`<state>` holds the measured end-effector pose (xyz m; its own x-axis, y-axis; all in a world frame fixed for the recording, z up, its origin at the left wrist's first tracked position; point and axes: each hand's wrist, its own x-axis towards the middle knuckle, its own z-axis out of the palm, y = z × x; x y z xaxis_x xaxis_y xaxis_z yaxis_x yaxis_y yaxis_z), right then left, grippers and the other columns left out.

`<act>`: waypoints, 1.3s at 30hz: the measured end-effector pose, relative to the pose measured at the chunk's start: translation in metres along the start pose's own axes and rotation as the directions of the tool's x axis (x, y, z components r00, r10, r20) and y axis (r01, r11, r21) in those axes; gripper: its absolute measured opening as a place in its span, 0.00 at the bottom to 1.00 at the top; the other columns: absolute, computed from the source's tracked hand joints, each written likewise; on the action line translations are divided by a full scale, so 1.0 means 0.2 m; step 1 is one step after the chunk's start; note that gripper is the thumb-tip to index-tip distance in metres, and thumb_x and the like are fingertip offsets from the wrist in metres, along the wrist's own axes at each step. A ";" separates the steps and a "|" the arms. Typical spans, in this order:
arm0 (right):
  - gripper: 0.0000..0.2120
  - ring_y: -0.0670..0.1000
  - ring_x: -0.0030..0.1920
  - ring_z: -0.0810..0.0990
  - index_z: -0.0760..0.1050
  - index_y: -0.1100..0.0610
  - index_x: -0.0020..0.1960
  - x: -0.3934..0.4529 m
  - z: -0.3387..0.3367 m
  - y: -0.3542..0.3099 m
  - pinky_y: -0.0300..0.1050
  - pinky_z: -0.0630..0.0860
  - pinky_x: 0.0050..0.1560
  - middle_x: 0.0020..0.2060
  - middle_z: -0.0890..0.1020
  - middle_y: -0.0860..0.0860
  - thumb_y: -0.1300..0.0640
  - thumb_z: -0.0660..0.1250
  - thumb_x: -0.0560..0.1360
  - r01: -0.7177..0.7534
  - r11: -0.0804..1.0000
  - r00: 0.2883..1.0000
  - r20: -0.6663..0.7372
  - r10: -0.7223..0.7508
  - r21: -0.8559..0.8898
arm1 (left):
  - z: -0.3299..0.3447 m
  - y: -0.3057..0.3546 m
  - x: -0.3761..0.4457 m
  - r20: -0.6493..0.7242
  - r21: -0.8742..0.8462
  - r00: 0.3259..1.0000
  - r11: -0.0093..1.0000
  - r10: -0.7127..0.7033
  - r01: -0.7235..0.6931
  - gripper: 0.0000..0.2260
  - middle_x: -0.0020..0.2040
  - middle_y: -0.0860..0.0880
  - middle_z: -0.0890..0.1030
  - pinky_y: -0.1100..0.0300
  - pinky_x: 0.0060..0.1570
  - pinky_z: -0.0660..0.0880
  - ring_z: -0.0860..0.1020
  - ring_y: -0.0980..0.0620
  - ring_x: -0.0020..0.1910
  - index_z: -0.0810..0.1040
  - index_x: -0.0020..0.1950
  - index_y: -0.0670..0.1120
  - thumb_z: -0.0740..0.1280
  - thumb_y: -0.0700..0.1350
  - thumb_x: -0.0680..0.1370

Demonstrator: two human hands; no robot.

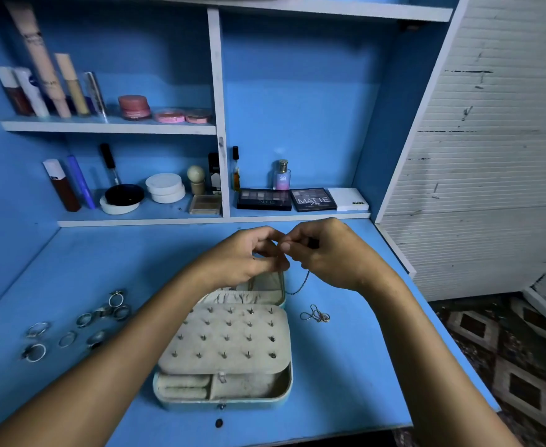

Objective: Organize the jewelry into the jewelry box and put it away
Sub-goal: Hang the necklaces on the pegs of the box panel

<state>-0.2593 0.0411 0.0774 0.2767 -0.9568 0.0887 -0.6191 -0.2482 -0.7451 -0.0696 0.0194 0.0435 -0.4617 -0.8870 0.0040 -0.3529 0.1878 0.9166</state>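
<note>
Both hands, left hand [249, 253] and right hand [326, 253], pinch a dark chain [300, 283] above the open jewelry box [226, 346]; rings [71, 324] lie at 9 o'clock of the box, a second chain [315, 314] at 3 o'clock.

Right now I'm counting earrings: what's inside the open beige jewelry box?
The open beige jewelry box shows a studded earring panel, ring rolls and one small piece; the panel covers whatever is underneath.

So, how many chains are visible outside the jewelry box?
2. A dark chain hangs from the left hand and right hand above the jewelry box lid; a lighter chain lies on the desk, right of the box. Others may be hidden inside.
</note>
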 end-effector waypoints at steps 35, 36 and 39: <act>0.06 0.49 0.26 0.73 0.82 0.60 0.42 0.14 0.26 0.10 0.34 0.68 0.21 0.32 0.78 0.51 0.57 0.76 0.73 -0.340 0.940 0.927 -0.157 0.341 0.033 | -0.02 -0.14 -0.03 -0.226 0.668 0.966 0.742 0.130 0.057 0.09 0.43 0.55 0.77 0.51 0.47 0.79 0.78 0.53 0.42 0.86 0.51 0.50 0.70 0.38 0.76; 0.07 0.49 0.26 0.72 0.82 0.60 0.42 0.15 0.27 0.11 0.35 0.68 0.22 0.32 0.78 0.51 0.57 0.76 0.73 -0.344 0.939 0.925 -0.163 0.343 0.023 | -0.02 -0.15 -0.02 -0.218 0.686 0.970 0.724 0.112 0.070 0.10 0.43 0.56 0.75 0.50 0.48 0.79 0.79 0.51 0.45 0.86 0.52 0.51 0.69 0.39 0.77; 0.08 0.51 0.30 0.75 0.81 0.59 0.40 0.16 0.29 0.12 0.38 0.70 0.28 0.32 0.77 0.49 0.57 0.76 0.73 -0.344 0.939 0.922 -0.192 0.336 -0.012 | -0.01 -0.15 0.00 -0.167 0.745 0.984 0.663 0.068 0.081 0.13 0.45 0.54 0.73 0.52 0.50 0.78 0.79 0.47 0.48 0.85 0.56 0.53 0.66 0.39 0.79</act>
<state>-0.2230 0.0127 0.0248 -0.0937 -0.9947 -0.0415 -0.6851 0.0947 -0.7223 -0.0574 0.0140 0.0174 -0.3419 -0.9303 0.1330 -0.8772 0.3667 0.3099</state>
